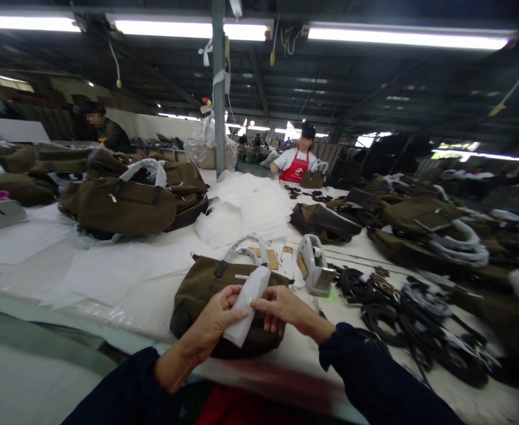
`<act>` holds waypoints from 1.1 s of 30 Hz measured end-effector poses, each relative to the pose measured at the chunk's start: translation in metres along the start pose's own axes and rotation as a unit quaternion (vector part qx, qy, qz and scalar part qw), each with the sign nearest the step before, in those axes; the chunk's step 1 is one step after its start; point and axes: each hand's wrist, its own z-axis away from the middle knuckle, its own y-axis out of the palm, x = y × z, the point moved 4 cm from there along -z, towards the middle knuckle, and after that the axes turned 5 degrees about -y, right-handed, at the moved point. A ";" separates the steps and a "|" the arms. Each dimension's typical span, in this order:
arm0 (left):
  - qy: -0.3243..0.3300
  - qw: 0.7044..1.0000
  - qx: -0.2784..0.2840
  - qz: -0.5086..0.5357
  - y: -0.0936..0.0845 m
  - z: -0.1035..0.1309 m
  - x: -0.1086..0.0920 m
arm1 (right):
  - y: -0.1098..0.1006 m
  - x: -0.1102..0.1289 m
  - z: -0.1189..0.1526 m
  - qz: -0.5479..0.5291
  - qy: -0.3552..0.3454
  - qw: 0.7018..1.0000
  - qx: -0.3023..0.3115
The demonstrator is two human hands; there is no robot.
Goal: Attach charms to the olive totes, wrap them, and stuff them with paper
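Between my hands is a white paper-wrapped bundle point(251, 289), held at a slant above an olive-green handbag point(197, 289). My left hand point(224, 313) grips the bundle's left side, thumb on top. From the right, my right hand point(277, 307) pinches its edge with thumb and forefinger; the other fingers curl below. What lies inside the wrapping is hidden. The handbag rests on the table at the near edge, its handles point(241, 248) wrapped in clear plastic and standing up behind the bundle.
A tape dispenser point(316, 265) stands behind the bag on the right. Coiled black straps point(401, 319) spread over the right side. White paper sheets point(250, 203) pile up by a post point(219, 88). Olive bags point(121, 203) are heaped left and right. A person in a red apron point(297, 165) stands across the table.
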 end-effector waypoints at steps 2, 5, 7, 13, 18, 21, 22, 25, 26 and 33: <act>-0.011 0.999 0.004 0.031 0.000 -0.001 -0.001 | -0.003 -0.005 0.002 -0.007 -0.013 1.000 0.007; -0.024 0.998 0.005 0.066 0.000 -0.002 -0.003 | -0.016 -0.009 0.009 0.036 -0.060 0.996 -0.055; -0.030 0.997 0.005 0.074 0.000 -0.003 -0.004 | -0.028 0.000 0.018 0.127 -0.148 0.970 -0.147; -0.038 0.997 0.010 0.071 0.000 -0.004 -0.003 | -0.008 0.037 0.029 0.500 -0.397 0.759 -0.128; -0.037 0.998 0.008 0.056 0.002 -0.002 -0.006 | 0.011 0.039 0.025 0.606 -0.441 0.655 -0.099; -0.038 0.998 0.017 0.040 0.005 -0.001 -0.007 | 0.013 0.037 0.027 0.616 -0.445 0.643 -0.093; -0.040 0.998 0.022 0.035 0.006 -0.001 -0.007 | 0.013 0.035 0.028 0.615 -0.446 0.644 -0.089; -0.051 0.998 0.028 0.029 0.006 -0.003 -0.004 | 0.015 0.028 0.024 0.594 -0.449 0.662 -0.088; -0.054 0.998 0.025 0.026 0.006 -0.004 -0.003 | 0.016 0.024 0.021 0.583 -0.449 0.671 -0.091; -0.035 0.992 0.009 -0.125 0.005 -0.004 -0.006 | 0.005 0.002 0.021 0.507 -0.397 0.752 -0.141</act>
